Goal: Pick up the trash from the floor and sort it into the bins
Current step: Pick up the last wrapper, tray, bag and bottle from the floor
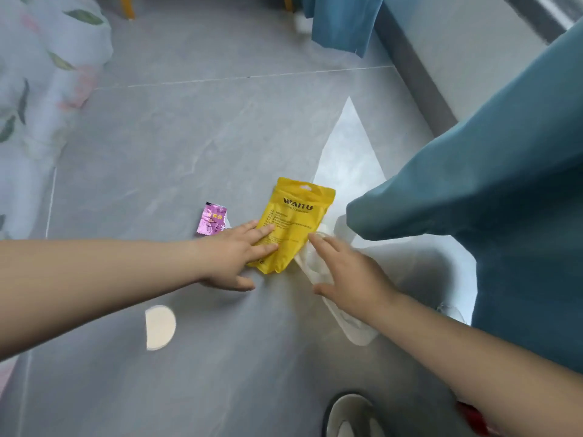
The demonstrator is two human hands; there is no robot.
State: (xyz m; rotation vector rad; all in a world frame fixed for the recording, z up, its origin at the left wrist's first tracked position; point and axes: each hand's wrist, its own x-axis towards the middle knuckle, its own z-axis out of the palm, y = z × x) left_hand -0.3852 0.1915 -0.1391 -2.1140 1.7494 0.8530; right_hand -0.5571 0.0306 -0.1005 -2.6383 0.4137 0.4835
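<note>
A yellow pouch (296, 216) lies flat on the grey floor (189, 137). My left hand (236, 257) rests on its lower left part with straight fingers. Beside it on the left lies a small pink wrapper (212, 219). A white plastic wrapper (318, 263) stretches from the pouch's right edge down toward my right arm. My right hand (350, 272) lies over that white wrapper with spread fingers, its fingertips near the pouch's edge. A flat white half-round piece (160, 327) sits on the floor below my left forearm.
A teal curtain (489, 200) hangs at the right, its hem close to the pouch. White floral bedding (41, 89) fills the left edge. A slipper (350, 414) shows at the bottom. Yellow furniture legs (127, 6) stand at the far top.
</note>
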